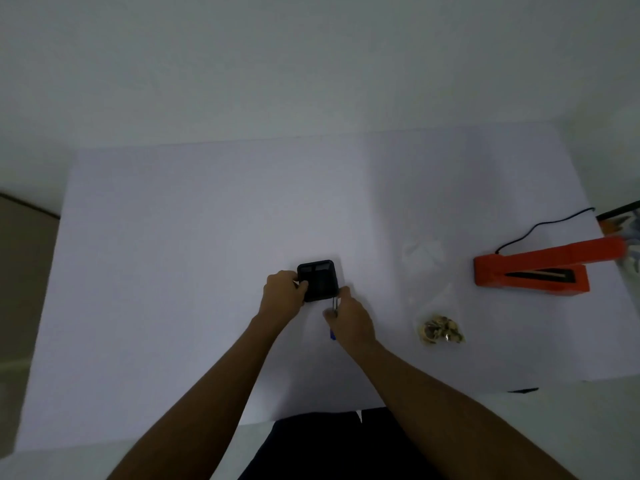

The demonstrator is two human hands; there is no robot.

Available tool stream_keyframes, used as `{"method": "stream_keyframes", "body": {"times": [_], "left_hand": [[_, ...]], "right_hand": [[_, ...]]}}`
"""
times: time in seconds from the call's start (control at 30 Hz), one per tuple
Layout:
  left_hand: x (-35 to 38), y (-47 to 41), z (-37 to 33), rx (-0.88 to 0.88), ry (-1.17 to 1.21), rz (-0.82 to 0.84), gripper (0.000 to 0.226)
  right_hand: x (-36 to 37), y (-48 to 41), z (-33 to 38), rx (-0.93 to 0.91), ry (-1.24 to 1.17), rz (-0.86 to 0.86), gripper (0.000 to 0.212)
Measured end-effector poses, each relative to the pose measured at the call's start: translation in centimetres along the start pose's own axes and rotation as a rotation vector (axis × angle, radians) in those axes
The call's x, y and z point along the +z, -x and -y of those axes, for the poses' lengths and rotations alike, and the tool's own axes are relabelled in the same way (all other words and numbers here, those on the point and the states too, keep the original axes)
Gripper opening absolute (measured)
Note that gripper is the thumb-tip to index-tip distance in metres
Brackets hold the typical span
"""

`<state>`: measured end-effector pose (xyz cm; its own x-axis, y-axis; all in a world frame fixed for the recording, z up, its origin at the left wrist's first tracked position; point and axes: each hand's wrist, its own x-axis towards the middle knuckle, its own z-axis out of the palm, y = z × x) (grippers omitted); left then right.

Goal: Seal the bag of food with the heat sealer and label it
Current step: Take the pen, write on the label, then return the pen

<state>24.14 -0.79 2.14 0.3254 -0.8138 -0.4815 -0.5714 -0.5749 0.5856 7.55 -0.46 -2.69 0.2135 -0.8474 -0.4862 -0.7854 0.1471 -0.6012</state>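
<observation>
A small black square device (pixel 318 279) lies near the middle of the white table (pixel 207 237). My left hand (pixel 282 292) grips its left edge. My right hand (pixel 348 318) is closed at its lower right corner, pinching a thin strip that hangs from the device, with a blue-tipped object (pixel 332 335) held in the same hand. A clear plastic bag (pixel 433 299) with golden-brown food (pixel 441 331) at its bottom lies to the right, untouched. The orange heat sealer (pixel 530 273) sits farther right with its arm raised.
A black cord (pixel 540 226) runs from the sealer toward the table's right edge. A colourful object (pixel 623 223) lies past that edge. Crumpled clear plastic (pixel 422 252) rests behind the bag. My dark clothing (pixel 332 445) is at the near edge.
</observation>
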Motion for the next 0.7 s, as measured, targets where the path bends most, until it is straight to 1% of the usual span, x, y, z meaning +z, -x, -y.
{"method": "stream_keyframes", "body": {"times": [0.1,0.13,0.17,0.23,0.3,0.4,0.5,0.57,0.63,0.7], "left_hand": [[0.1,0.0,0.1,-0.004,-0.002,0.017,0.022],[0.0,0.0,0.1,-0.003,-0.005,0.02,0.023],[0.1,0.0,0.1,-0.001,-0.012,0.02,0.024],[0.0,0.0,0.0,0.0,-0.041,0.004,0.026],[-0.2,0.2,-0.1,-0.004,-0.056,-0.029,0.031],[-0.1,0.4,0.0,-0.018,-0.056,-0.037,0.038],[0.2,0.5,0.0,-0.011,-0.067,-0.028,0.033],[0.3,0.4,0.0,-0.006,-0.071,-0.026,0.029],[0.2,0.3,-0.1,-0.01,-0.072,-0.027,0.028],[0.0,0.4,-0.2,-0.015,-0.07,-0.036,0.03]], "right_hand": [[0.5,-1.0,0.4,0.041,0.063,0.015,0.062],[0.5,-1.2,0.4,0.05,0.057,0.013,0.064],[0.3,-1.3,0.3,0.05,0.028,0.005,0.059],[-0.3,-1.4,-0.3,0.07,-0.03,-0.008,0.042],[-1.1,-1.3,-1.0,0.084,-0.02,-0.004,0.032],[-1.5,-1.1,-1.7,0.085,0.042,-0.015,0.036],[-1.2,-1.4,-1.7,0.095,0.092,-0.034,0.053],[-1.1,-1.6,-1.7,0.089,0.101,-0.059,0.059],[-1.3,-1.8,-1.8,0.109,0.074,-0.107,0.059],[-1.7,-2.0,-2.3,0.135,0.101,-0.171,0.05]]}}
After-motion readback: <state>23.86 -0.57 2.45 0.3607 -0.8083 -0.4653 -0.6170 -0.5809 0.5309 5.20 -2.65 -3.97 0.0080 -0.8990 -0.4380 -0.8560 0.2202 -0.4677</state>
